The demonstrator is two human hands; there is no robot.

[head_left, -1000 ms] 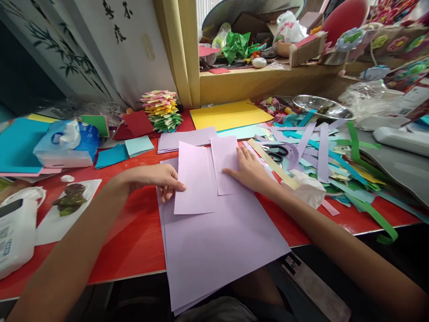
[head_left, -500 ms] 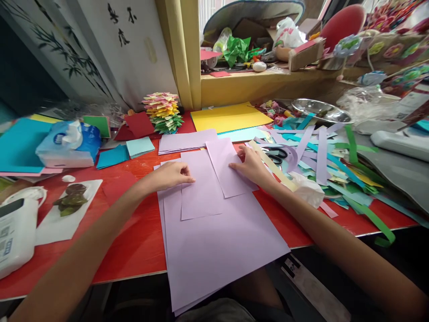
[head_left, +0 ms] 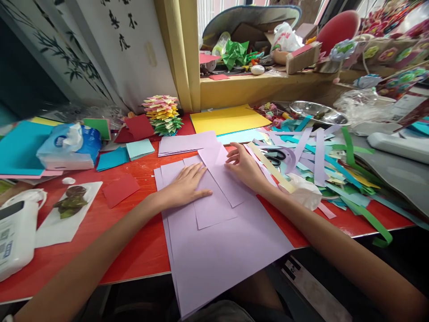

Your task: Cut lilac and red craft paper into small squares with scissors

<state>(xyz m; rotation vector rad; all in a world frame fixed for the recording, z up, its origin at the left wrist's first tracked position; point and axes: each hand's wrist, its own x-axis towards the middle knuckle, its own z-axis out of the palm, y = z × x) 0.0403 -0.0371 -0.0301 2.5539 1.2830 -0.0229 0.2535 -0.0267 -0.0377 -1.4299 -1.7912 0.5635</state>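
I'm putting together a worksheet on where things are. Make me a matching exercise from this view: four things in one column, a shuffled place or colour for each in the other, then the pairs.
Things
1. Left hand
2. Scissors
3. Yellow sheet
4. Tissue pack

Places or colours
A. Among loose paper strips
B. Blue and white
C. Palm down on lilac paper
D. Toward the back of the red table, below the window ledge

Pairs: 1-C, 2-A, 3-D, 4-B

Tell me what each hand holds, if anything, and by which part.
The left hand grips nothing, resting on lilac paper; for the right hand, I cannot tell.
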